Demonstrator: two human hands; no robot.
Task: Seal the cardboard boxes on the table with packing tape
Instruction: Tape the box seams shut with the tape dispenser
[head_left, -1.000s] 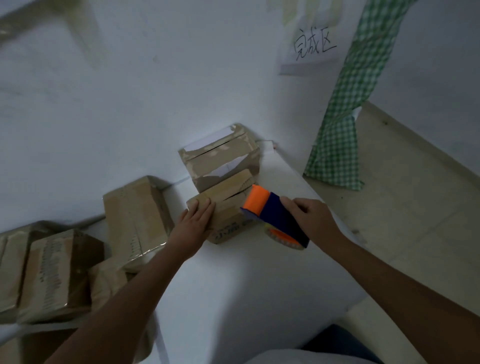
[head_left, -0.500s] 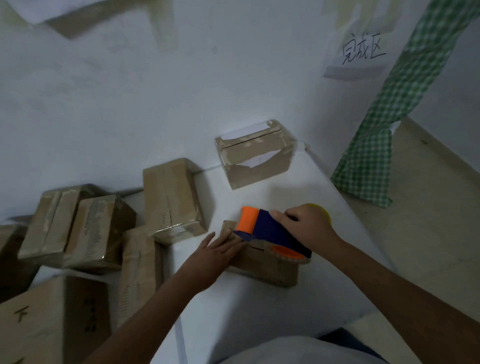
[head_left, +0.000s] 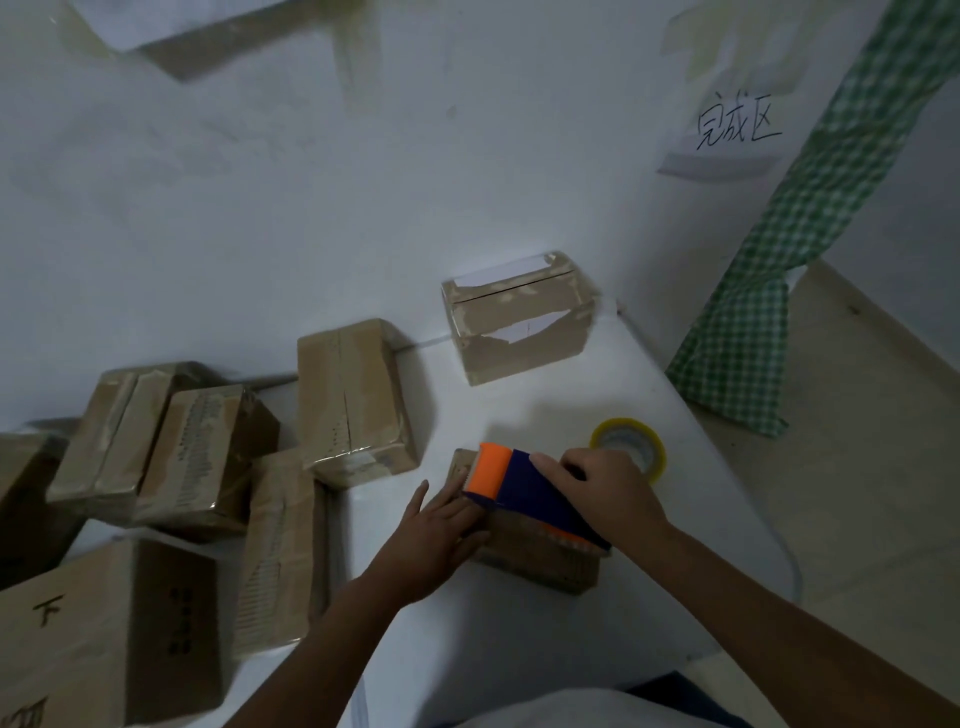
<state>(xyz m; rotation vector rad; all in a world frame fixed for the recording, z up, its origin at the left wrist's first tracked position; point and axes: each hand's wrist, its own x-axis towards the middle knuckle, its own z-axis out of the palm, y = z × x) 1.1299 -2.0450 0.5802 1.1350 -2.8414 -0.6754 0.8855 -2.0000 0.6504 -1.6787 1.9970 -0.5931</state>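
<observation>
**Two hands on one small box, dispenser on top**

Two hands were working the small brown cardboard box (head_left: 524, 551) lying near the front of the white table (head_left: 571, 649). Left hand (head_left: 436, 530) lay flat on the box's left end, fingers straight and spread, just pressing down. Right hand (head_left: 608, 493) was wrapped round the back of the blue and orange tape dispenser (head_left: 524, 491), fingers curled over its blue body, with the orange end pointing far-left and the thing resting on the box top.

Just beyond the right hand sat a yellow-rimmed roll of clear packing tape (head_left: 628, 449), lying flat on the table, partly hidden by the knuckles.

Further back against the white wall stood a brown cardboard box with torn white labels (head_left: 519, 322), well apart from the one being handled. To its left was a tape-wrapped brown box (head_left: 353, 400), and left of that a jumble of more brown boxes (head_left: 171, 457) stacked and leaning on each other, with a big carton marked in black pen (head_left: 104, 634) at the near-left corner.

On the wall at far right hung a white paper sign with handwritten characters (head_left: 737, 130), next to a green checked cloth (head_left: 789, 249) draping down to the floor.
</observation>
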